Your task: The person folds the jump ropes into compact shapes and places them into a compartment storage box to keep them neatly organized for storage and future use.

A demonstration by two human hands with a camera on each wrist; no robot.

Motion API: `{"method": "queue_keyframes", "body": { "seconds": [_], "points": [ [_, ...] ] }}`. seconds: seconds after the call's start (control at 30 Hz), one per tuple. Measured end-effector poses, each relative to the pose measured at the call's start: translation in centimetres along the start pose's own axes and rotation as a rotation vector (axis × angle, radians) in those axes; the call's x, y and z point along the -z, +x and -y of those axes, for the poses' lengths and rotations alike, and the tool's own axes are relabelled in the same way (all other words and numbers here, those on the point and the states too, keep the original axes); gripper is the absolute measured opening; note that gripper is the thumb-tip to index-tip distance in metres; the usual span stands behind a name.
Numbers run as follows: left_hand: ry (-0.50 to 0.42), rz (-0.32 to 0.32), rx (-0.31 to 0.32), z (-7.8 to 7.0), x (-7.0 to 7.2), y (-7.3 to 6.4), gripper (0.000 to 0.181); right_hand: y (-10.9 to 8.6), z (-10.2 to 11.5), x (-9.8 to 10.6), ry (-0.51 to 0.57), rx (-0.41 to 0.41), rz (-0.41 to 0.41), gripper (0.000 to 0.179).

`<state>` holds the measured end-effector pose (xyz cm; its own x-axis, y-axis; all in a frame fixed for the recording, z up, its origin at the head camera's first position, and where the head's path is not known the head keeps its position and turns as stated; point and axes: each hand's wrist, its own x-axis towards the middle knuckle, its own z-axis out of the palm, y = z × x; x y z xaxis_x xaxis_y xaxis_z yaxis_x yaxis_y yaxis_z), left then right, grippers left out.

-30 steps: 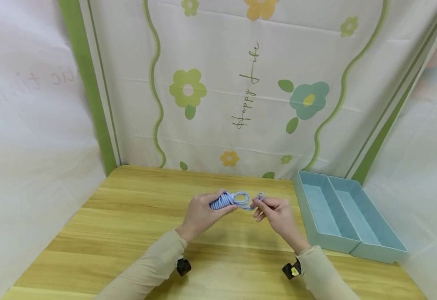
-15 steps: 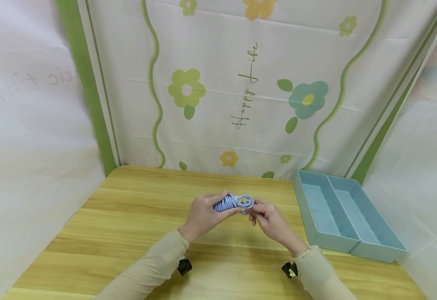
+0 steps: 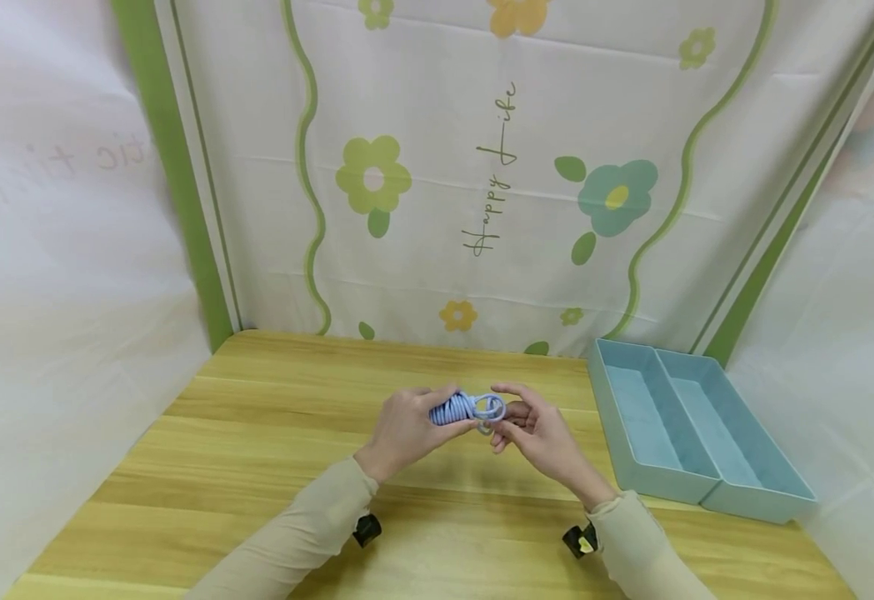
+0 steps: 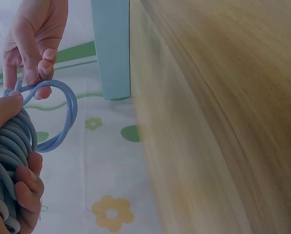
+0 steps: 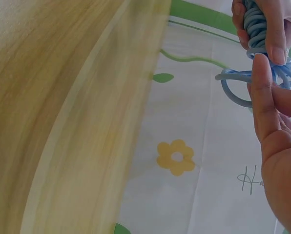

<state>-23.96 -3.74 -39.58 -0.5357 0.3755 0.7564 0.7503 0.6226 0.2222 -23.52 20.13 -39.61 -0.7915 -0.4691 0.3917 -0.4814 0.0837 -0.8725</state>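
A light blue cord (image 3: 451, 408), wound into a tight bundle of coils, is held up over the table by my left hand (image 3: 407, 429), thumb on one side and fingers on the other. From the bundle's right end a loop (image 4: 71, 114) sticks out. My right hand (image 3: 545, 437) is at this loop, its thumb and fingers pinching the cord near the loose end. Its index finger (image 5: 263, 92) is raised and fairly straight beside the loop in the right wrist view. Part of the bundle is hidden in my left palm.
A light blue two-compartment tray (image 3: 706, 492) stands on the right of the wooden table (image 3: 294, 392). Behind the table hangs a white curtain (image 3: 437, 167) with printed flowers, and more curtain closes off both sides.
My right hand has moved left toward the bundle, bringing the small end loop in to the larger loop. Its index finger has lifted since half a second ago. The left hand has shifted slightly right.
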Motion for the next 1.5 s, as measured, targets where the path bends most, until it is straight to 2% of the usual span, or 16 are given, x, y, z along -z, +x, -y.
{"method": "queue_keyframes", "body": {
  "seconds": [0.13,0.27,0.4,0.53,0.67,0.73,0.8,0.93,1.07,1.17,1.3,1.5],
  "points": [
    [0.037,0.035,-0.012,0.0,0.0,0.0,0.043,-0.1,-0.1,-0.2,-0.007,-0.004,0.005,0.056],
    [0.087,0.075,-0.033,0.0,-0.1,-0.2,0.041,-0.2,-0.3,-0.5,-0.064,0.003,-0.019,0.061],
    [0.119,0.113,-0.043,0.1,-0.2,-0.4,0.039,-0.2,-0.2,-0.7,-0.128,0.053,-0.043,0.056],
    [0.128,0.136,-0.028,0.0,-0.2,-0.3,0.037,-0.3,0.0,-0.4,-0.108,0.068,-0.023,0.046],
    [0.152,0.146,-0.021,0.0,-0.1,-0.2,0.038,-0.3,0.4,-0.1,0.007,0.033,0.005,0.034],
    [0.162,0.150,-0.018,0.0,-0.1,-0.2,0.038,-0.3,0.4,0.0,0.023,-0.003,-0.004,0.027],
    [0.168,0.157,-0.014,0.0,-0.1,-0.1,0.037,-0.2,0.4,0.0,-0.013,-0.043,-0.027,0.022],
    [0.176,0.165,-0.004,0.1,-0.1,-0.2,0.039,0.0,0.4,-0.2,-0.151,-0.093,-0.089,0.016],
    [0.146,0.175,0.031,0.2,-0.2,-0.4,0.043,-0.1,0.4,-0.4,-0.279,-0.048,-0.145,0.011],
    [0.093,0.188,0.081,0.3,-0.2,-0.5,0.047,-0.3,0.3,-0.3,-0.321,0.001,-0.168,0.007],
    [0.034,0.212,0.148,0.4,-0.2,-0.5,0.050,-0.6,0.4,-0.2,-0.339,0.014,-0.172,0.004],
    [-0.031,0.227,0.229,0.3,-0.1,-0.6,0.053,-1.1,0.9,-0.2,-0.329,-0.025,-0.171,0.009]
  ]
}}
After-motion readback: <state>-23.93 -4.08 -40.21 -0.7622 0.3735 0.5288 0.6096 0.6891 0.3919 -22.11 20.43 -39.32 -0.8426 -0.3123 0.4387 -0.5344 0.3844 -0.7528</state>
